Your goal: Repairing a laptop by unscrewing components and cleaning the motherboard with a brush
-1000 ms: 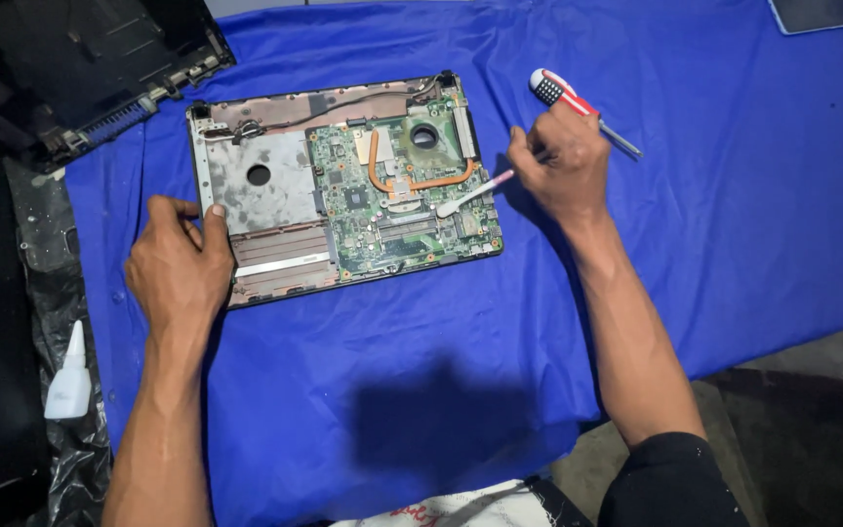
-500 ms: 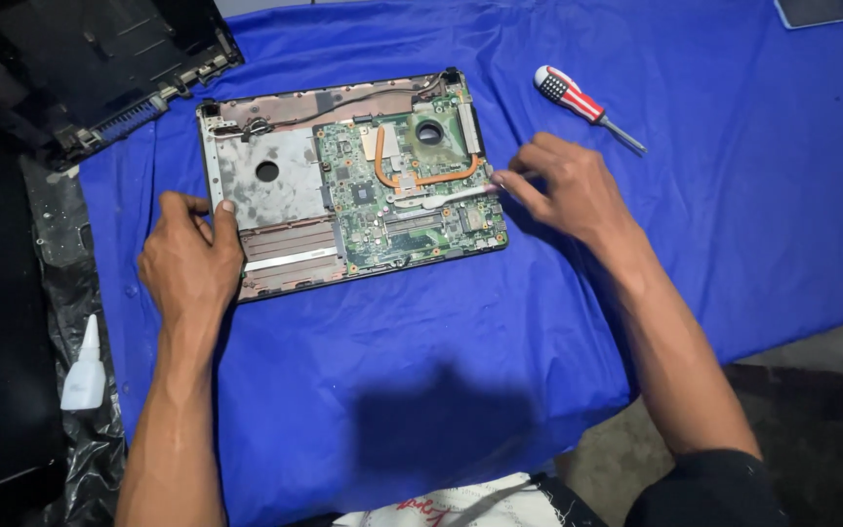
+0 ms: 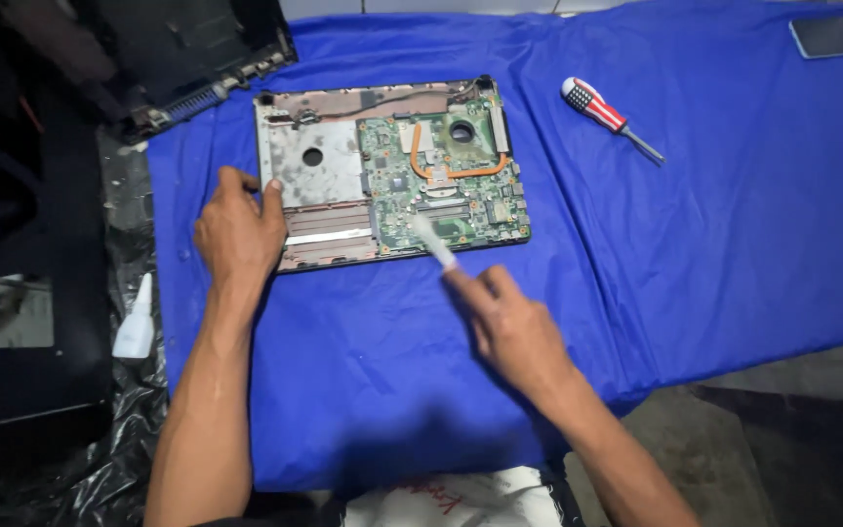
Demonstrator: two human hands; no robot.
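White tool [image 3: 433, 241] motion-blurred; dark device [image 3: 836, 35] cut off at top edge

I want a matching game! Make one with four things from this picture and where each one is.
Things:
1. screwdriver
2. white bottle
3. left hand
4. right hand

Places:
A. holding a pale tool over the green board
B. on black plastic, left of the blue cloth
C. on the open laptop's left edge
D. on the cloth, right of the laptop

Pairs: 1-D, 2-B, 3-C, 4-A
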